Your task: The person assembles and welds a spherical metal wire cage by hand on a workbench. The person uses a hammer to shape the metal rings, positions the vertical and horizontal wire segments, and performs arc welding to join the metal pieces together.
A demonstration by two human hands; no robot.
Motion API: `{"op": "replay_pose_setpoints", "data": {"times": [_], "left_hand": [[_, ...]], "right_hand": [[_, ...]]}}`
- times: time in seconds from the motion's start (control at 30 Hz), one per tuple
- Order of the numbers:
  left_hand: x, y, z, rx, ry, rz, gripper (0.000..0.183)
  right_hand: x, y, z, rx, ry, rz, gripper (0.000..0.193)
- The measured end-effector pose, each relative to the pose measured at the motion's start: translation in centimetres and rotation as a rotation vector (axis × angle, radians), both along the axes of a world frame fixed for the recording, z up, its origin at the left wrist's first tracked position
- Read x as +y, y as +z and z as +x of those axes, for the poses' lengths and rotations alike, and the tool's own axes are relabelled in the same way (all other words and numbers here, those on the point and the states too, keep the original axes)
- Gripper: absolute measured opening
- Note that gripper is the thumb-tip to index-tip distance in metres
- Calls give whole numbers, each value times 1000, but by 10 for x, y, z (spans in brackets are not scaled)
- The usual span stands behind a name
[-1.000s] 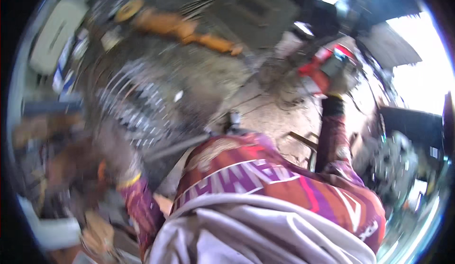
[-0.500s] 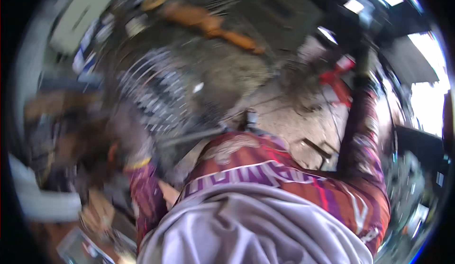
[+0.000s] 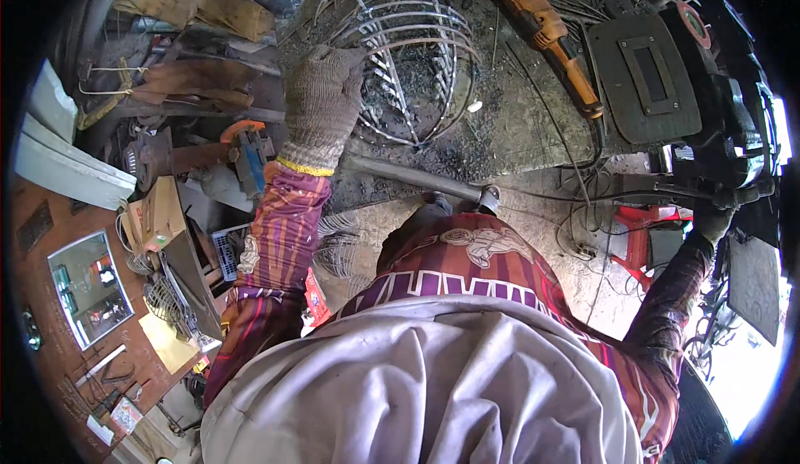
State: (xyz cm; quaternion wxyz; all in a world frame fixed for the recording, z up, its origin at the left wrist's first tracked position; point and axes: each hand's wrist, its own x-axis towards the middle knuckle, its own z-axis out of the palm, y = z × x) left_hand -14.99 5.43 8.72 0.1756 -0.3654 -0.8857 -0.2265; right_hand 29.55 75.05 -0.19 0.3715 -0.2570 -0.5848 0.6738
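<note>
The left glove (image 3: 321, 102) is rough, matt knitted cloth. The wire frame (image 3: 417, 41) is dull metal rod. Rough, gritty desk (image 3: 517, 135); scuffed plastic-looking casing on the orange power tool (image 3: 533, 10); smooth, matt pale cloth (image 3: 417, 381) in soft folds.

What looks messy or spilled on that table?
Dark crumbs are scattered over the tabletop around the wire frame, near the gloved left hand. They look odd because they're loose and spread unevenly. One small white bit stands out too; I can't tell what it is.
</note>
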Motion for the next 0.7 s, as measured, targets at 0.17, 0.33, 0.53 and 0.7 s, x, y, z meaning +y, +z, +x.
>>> {"op": "replay_pose_setpoints", "data": {"times": [0.17,0.33,0.53,0.7], "left_hand": [[2,7,-1,-2,20,-72,19],[4,3,-4,-22,-18,-40,20],[-9,-4,-3,130,-42,34,15],[-7,1,-6,75,-100,57,15]], "right_hand": [[1,30,5,-725,-476,1117,42],[20,78,71,-1014,-417,1188,40],[-81,140,55,-278,-500,175,33],[-127,175,44,-280,-318,246,37]]}}
